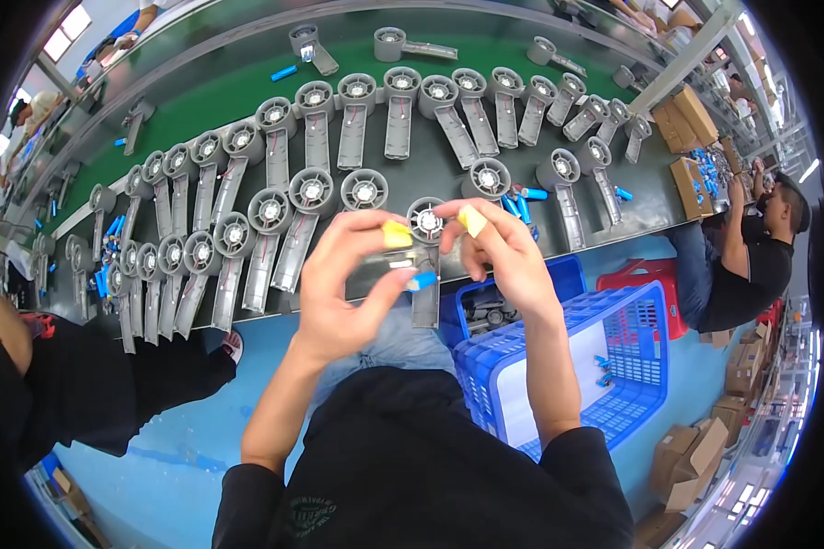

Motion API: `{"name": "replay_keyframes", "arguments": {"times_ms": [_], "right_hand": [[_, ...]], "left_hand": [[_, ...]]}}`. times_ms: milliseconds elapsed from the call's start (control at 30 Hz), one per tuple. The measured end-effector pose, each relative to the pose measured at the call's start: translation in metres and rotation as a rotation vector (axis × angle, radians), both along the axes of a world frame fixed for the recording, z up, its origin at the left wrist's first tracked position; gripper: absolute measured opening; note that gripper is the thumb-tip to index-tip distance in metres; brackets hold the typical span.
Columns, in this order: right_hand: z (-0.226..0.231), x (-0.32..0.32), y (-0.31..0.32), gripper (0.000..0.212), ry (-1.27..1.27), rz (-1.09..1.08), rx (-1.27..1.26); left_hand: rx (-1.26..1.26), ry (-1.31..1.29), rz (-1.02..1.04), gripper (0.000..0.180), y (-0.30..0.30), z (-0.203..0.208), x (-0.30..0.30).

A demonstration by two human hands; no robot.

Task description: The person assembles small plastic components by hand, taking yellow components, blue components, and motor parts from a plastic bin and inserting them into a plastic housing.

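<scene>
The dark worktop [655, 190] spans the scene, rows of grey fan housings [402, 102] along its far edge and crowding its near left part. Below its near edge, to the person's right, stands a blue crate [604, 309]. At the middle of the near edge lies the front fan housing [425, 220], its handle reaching past the edge toward the lap. The left hand [334, 284] and right hand [515, 261] flank its round head, fingers bent; whether either grips it cannot be told. A blue cylinder [422, 281] touches the left thumb, over the handle; whether it is pinched is unclear. Yellow covers [396, 234] wrap a finger on each hand.
</scene>
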State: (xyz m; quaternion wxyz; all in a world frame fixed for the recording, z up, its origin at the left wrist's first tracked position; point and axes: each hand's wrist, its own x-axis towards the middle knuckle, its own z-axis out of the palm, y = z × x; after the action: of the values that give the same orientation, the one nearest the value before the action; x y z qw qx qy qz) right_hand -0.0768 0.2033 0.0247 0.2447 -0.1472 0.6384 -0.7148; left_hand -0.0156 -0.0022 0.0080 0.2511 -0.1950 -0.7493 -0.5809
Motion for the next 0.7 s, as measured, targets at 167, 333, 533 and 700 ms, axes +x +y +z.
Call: {"name": "replay_keyframes", "arguments": {"times_ms": [167, 333, 533, 700], "right_hand": [[-0.033, 0.031, 0.020, 0.024, 0.126, -0.306, 0.230], [-0.070, 0.056, 0.024, 0.023, 0.231, -0.451, 0.332], [-0.069, 0.056, 0.006, 0.019, 0.374, -0.386, 0.297], [-0.061, 0.040, -0.004, 0.028, 0.503, -0.234, 0.323]], "left_hand": [[0.463, -0.461, -0.175, 0.030, 0.000, -0.015, 0.019], [-0.173, -0.386, 0.089, 0.013, 0.023, -0.026, 0.017], [-0.452, -0.308, 0.264, 0.017, 0.046, -0.051, 0.018], [-0.412, -0.299, 0.285, 0.017, 0.040, -0.052, 0.019]]}}
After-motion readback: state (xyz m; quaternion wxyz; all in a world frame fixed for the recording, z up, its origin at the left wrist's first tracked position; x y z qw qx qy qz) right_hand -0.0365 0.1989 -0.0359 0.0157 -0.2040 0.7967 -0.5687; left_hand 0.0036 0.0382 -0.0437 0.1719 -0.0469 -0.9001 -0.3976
